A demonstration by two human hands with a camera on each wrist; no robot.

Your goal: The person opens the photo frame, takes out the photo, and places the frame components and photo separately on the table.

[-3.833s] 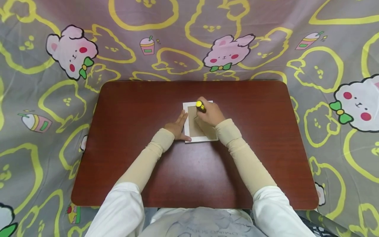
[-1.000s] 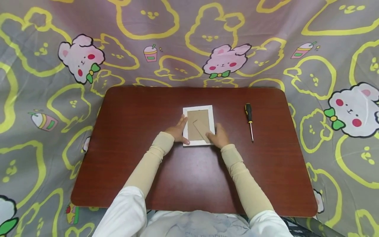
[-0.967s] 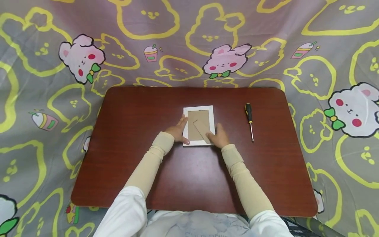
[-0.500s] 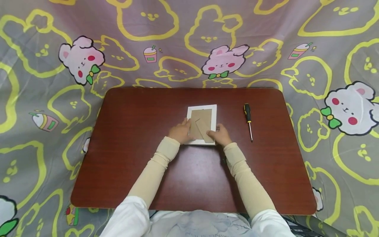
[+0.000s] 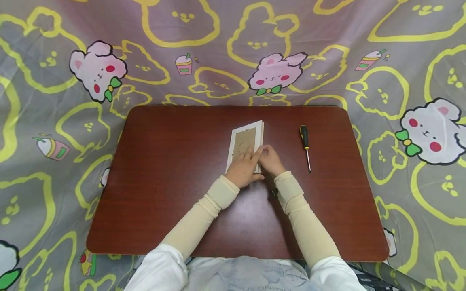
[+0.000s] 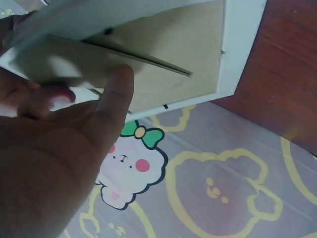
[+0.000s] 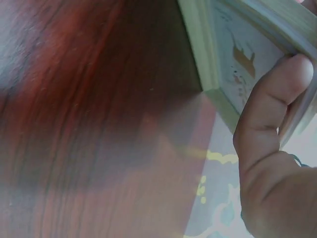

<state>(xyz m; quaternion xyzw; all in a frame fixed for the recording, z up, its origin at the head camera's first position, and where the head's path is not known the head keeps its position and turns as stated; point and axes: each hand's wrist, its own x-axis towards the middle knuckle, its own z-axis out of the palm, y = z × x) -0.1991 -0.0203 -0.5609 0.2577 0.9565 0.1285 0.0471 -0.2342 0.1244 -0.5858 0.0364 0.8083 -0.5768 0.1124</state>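
Note:
A white picture frame (image 5: 237, 133) stands tilted on the table in the head view, its brown backing (image 5: 245, 137) facing up and left. The left hand (image 5: 242, 169) lies across the lower part of the backing and holds the frame near its lower right corner. In the left wrist view one finger presses beside the frame's stand flap (image 6: 74, 57). The right hand (image 5: 271, 160) grips the raised right edge. In the right wrist view its curled finger (image 7: 282, 89) lies on the frame's front, where a printed picture (image 7: 242, 59) shows.
A black and yellow screwdriver (image 5: 305, 141) lies on the reddish-brown table (image 5: 164, 169), to the right of the hands. Behind and beside the table hangs a patterned cloth (image 5: 218, 44).
Earlier the right hand held the screwdriver, which now lies at the right. The frame has gone from flat to tilted, right edge raised. The left hand has moved right across the backing.

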